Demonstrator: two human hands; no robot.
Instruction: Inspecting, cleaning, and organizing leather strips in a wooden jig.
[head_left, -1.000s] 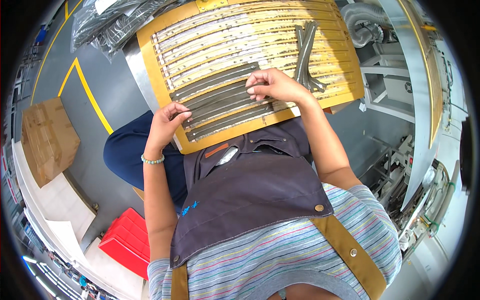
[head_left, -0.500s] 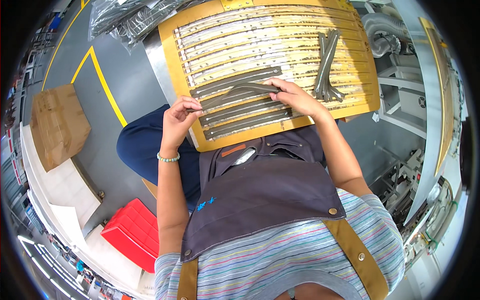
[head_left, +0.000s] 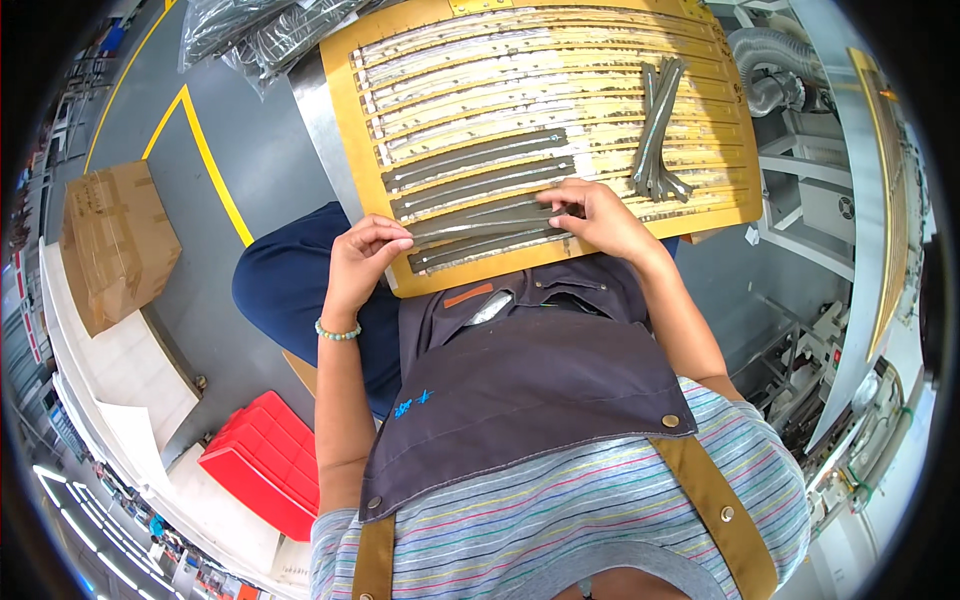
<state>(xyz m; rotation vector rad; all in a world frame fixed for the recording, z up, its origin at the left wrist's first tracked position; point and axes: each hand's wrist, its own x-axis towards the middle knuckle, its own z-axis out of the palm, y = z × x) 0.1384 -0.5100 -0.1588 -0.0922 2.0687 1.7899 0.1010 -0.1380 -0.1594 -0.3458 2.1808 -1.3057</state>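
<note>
A dark grey zipper [head_left: 480, 222] stretches between my two hands, low over a yellow slotted board [head_left: 715, 205]. My left hand [head_left: 368, 258] pinches its left end near the board's left edge. Fingers of my right hand [head_left: 605, 222] are closed on its right end. Behind it, two more zippers lie flat in slots: one far [head_left: 475, 160] and one nearer [head_left: 485, 187]. Another zipper [head_left: 490, 247] lies on the near side, partly covered by the held one. Loose zippers [head_left: 657, 135] are heaped crosswise at the board's right.
Clear plastic bags [head_left: 265, 40] of dark material sit beyond the board's far left corner. A cardboard box [head_left: 120, 245] and a red bin [head_left: 262, 462] stand to the left. On the right are a ribbed metal duct [head_left: 775, 65] and a white frame [head_left: 815, 235].
Both hands have moved toward my body, bringing the zipper down from its raised arch to nearly straight and low over the board. The far zippers show more fully now.
</note>
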